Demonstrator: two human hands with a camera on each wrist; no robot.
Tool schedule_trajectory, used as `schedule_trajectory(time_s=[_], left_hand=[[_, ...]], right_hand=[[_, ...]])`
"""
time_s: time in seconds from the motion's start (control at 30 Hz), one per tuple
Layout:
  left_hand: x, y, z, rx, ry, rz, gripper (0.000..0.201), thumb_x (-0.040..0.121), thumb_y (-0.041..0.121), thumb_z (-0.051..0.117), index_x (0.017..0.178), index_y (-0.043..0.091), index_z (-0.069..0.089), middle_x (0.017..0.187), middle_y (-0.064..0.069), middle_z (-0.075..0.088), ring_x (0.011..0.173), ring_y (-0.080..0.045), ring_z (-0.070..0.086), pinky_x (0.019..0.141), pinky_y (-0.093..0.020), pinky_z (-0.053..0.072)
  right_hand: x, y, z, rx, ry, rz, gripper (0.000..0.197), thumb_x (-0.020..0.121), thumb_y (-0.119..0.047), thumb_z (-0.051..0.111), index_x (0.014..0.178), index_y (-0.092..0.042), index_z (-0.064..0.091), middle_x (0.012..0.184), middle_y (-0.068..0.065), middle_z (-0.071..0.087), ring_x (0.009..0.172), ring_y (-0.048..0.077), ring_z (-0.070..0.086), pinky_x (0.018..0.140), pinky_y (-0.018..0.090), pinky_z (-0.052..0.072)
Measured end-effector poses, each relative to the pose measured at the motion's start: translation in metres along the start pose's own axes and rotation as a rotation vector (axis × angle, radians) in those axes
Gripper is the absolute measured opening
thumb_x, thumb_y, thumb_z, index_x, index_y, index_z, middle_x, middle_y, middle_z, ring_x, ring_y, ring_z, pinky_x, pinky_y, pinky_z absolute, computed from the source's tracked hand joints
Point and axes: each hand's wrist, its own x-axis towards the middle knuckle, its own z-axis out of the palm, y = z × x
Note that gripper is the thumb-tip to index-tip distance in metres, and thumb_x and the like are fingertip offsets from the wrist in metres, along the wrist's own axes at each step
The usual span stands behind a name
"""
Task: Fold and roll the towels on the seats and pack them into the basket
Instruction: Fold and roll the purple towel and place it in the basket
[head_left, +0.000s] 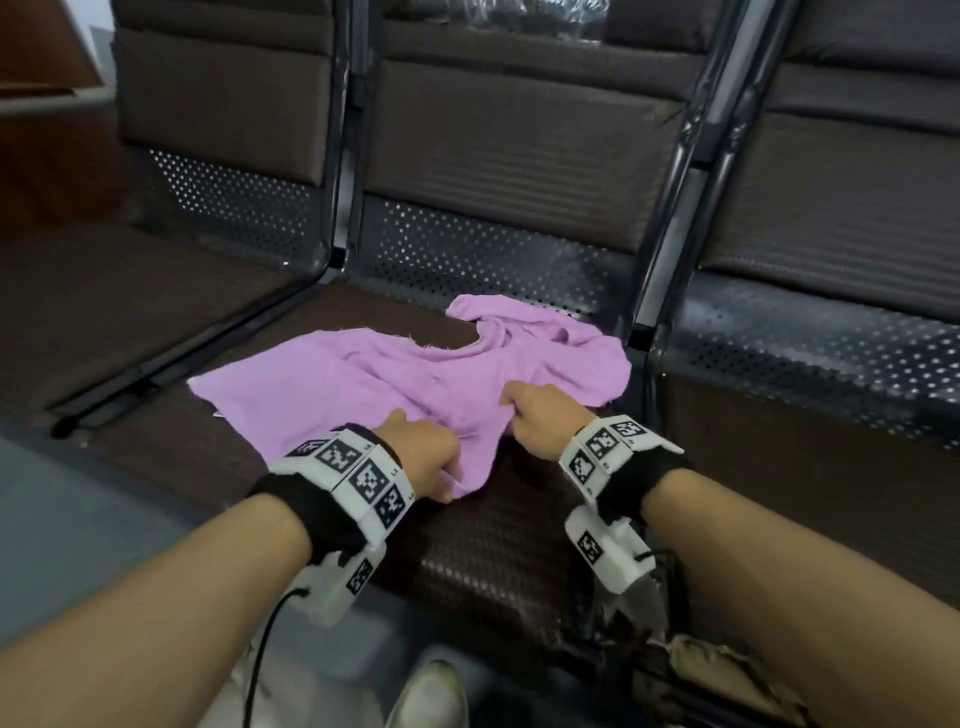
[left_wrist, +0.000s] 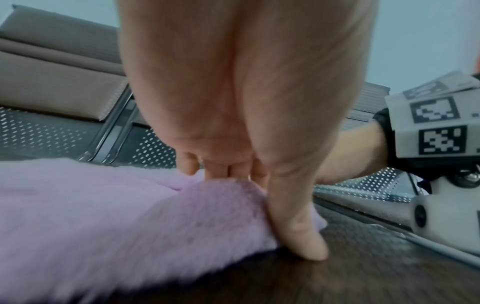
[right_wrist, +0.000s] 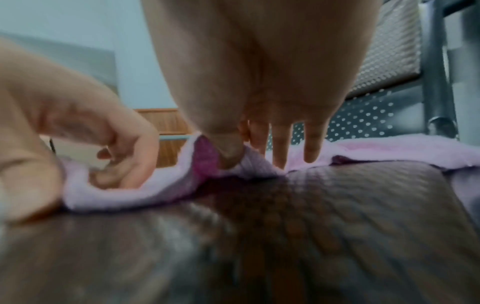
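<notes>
Pink towel (head_left: 415, 364) spread rumpled on middle seat (head_left: 493, 530), far end bunched. Near edge pinched by left hand (head_left: 423, 452) and right hand (head_left: 540, 415), thumb against fingers. Step: first fold, probably; wrist views blurred. Next: edge lifted, carried toward far end, corners matched. Basket not seen.

Brown padded bench seats (head_left: 498, 156), grey floor (head_left: 78, 519)

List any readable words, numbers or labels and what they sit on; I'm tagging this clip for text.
No readable words or brand names anywhere.
Left wristband: black-and-white square code markers; tiny characters beside them are too small to read.
Right wristband: the same kind of markers, tiny characters also unreadable.
Towel: plain purple, no label visible.
Seat: no text.
</notes>
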Motion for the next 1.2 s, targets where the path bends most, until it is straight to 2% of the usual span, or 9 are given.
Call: schedule_trajectory(time_s=[0.27, 0.43, 0.53, 0.67, 0.77, 0.9, 1.0, 1.07, 1.2], left_hand=[[-0.001, 0.065, -0.04, -0.209, 0.311, 0.105, 0.017, 0.099, 0.03, 0.038, 0.099, 0.014, 0.044, 0.099, -0.015, 0.06, 0.084, -0.025, 0.05, 0.077, -0.035, 0.04], [0.005, 0.131, -0.067, -0.527, 0.574, 0.191, 0.015, 0.096, 0.028, 0.048, 0.092, 0.015, 0.055, 0.096, -0.01, 0.065, 0.096, -0.026, 0.058, 0.082, -0.032, 0.04], [0.002, 0.17, -0.09, -0.774, 0.773, 0.278, 0.015, 0.092, 0.026, 0.054, 0.081, 0.017, 0.056, 0.077, 0.0, 0.063, 0.083, -0.024, 0.059, 0.082, -0.034, 0.044], [0.0, 0.217, -0.097, -0.832, 0.88, 0.409, 0.018, 0.091, 0.033, 0.055, 0.081, 0.019, 0.058, 0.062, 0.012, 0.056, 0.062, 0.0, 0.05, 0.063, -0.018, 0.037], [0.012, 0.238, -0.086, -0.818, 0.834, 0.421, 0.019, 0.092, 0.032, 0.054, 0.081, 0.017, 0.057, 0.056, 0.016, 0.052, 0.056, 0.002, 0.046, 0.056, -0.013, 0.033], [0.033, 0.25, -0.067, -0.795, 0.656, 0.399, 0.013, 0.093, 0.03, 0.056, 0.089, 0.017, 0.055, 0.058, 0.014, 0.049, 0.054, 0.002, 0.046, 0.059, -0.018, 0.034], [0.042, 0.254, -0.059, -0.733, 0.423, 0.448, 0.037, 0.088, 0.034, 0.062, 0.117, 0.016, 0.05, 0.076, 0.009, 0.059, 0.064, 0.009, 0.055, 0.066, -0.007, 0.042], [0.049, 0.256, -0.058, -0.672, 0.31, 0.498, 0.053, 0.087, 0.038, 0.061, 0.132, 0.016, 0.045, 0.114, -0.001, 0.063, 0.097, -0.005, 0.06, 0.094, -0.026, 0.046], [0.058, 0.265, -0.053, -0.602, 0.197, 0.579, 0.038, 0.095, 0.031, 0.05, 0.119, 0.002, 0.057, 0.117, -0.013, 0.064, 0.113, -0.025, 0.057, 0.099, -0.038, 0.042]], right_hand=[[-0.083, 0.043, -0.069, 0.292, 0.239, 0.074, 0.019, 0.093, -0.005, 0.044, 0.102, -0.008, 0.061, 0.093, 0.004, 0.062, 0.088, 0.018, 0.056, 0.077, 0.028, 0.041], [-0.163, 0.064, -0.115, 0.657, 0.365, 0.098, 0.025, 0.099, -0.006, 0.043, 0.077, -0.008, 0.055, 0.044, 0.004, 0.047, 0.026, 0.012, 0.042, 0.032, 0.023, 0.031], [-0.208, 0.078, -0.142, 1.003, 0.636, 0.06, 0.031, 0.098, -0.008, 0.045, 0.068, -0.011, 0.05, 0.047, 0.0, 0.043, 0.025, 0.006, 0.028, 0.03, 0.016, 0.027], [-0.238, 0.1, -0.155, 1.167, 0.952, 0.018, 0.032, 0.098, -0.012, 0.047, 0.068, -0.018, 0.056, 0.049, -0.006, 0.048, 0.031, 0.006, 0.035, 0.037, 0.015, 0.036], [-0.237, 0.124, -0.128, 0.999, 1.026, 0.139, 0.027, 0.096, -0.012, 0.049, 0.075, -0.016, 0.065, 0.067, 0.005, 0.061, 0.055, 0.016, 0.055, 0.054, 0.029, 0.049], [-0.231, 0.153, -0.093, 0.727, 0.878, 0.277, 0.02, 0.094, -0.008, 0.05, 0.084, -0.008, 0.067, 0.087, 0.016, 0.068, 0.086, 0.035, 0.062, 0.081, 0.05, 0.049], [-0.23, 0.164, -0.09, 0.653, 0.881, 0.274, 0.021, 0.092, -0.011, 0.053, 0.075, -0.006, 0.064, 0.068, 0.004, 0.064, 0.066, 0.024, 0.056, 0.066, 0.037, 0.047], [-0.229, 0.166, -0.09, 0.643, 0.892, 0.231, 0.024, 0.09, -0.011, 0.057, 0.067, -0.015, 0.064, 0.059, -0.009, 0.059, 0.059, 0.006, 0.052, 0.059, 0.026, 0.044], [-0.22, 0.166, -0.088, 0.686, 0.937, 0.166, 0.027, 0.087, -0.009, 0.061, 0.067, -0.026, 0.064, 0.062, -0.014, 0.064, 0.06, -0.002, 0.056, 0.061, 0.016, 0.046]])
